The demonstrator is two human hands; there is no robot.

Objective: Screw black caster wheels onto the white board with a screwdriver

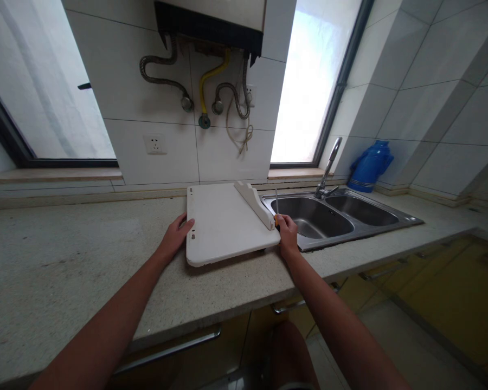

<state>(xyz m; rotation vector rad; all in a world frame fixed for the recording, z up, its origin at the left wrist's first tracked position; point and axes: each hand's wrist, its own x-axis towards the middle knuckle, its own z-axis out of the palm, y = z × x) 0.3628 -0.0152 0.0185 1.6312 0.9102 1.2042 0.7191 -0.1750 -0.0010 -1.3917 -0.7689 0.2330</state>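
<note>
A white board with rounded corners and small holes along its left edge lies on the worktop, its near edge slightly raised. Along its right side stands a narrow white side piece with a curved edge. My left hand grips the board's left edge, thumb on top, fingers partly hidden beneath. By the board's right corner, my right hand is closed around a screwdriver, whose thin metal shaft points upward and whose orange handle shows only in part. That hand also touches the board's edge.
The speckled stone worktop runs along the tiled wall. A double steel sink with a tap lies to the right, a blue jug-like container behind it. Above hang a water heater and hoses. Drawers with metal handles are below.
</note>
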